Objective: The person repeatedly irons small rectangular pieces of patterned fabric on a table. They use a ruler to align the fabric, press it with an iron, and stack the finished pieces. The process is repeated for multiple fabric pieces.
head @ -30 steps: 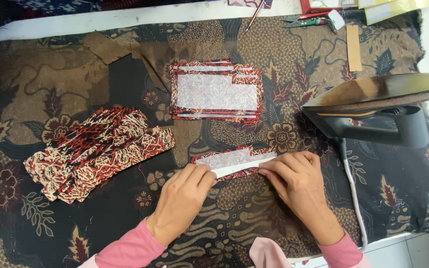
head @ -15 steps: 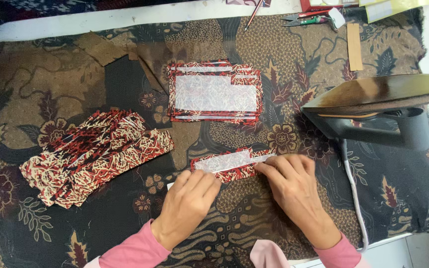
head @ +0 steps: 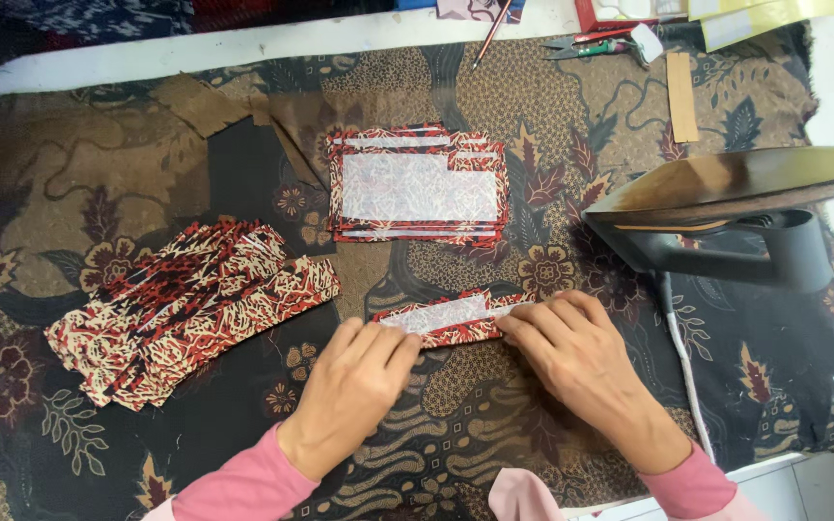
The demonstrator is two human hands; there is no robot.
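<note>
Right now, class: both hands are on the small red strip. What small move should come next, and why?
Probably press the fold flat along the red patterned strip: the left hand and right hand pinch its two ends, and its white lining still shows in the middle.

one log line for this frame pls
left hand: pressing fabric strip | right hand: folding strip end | iron: parked right | strip pile: left
</note>
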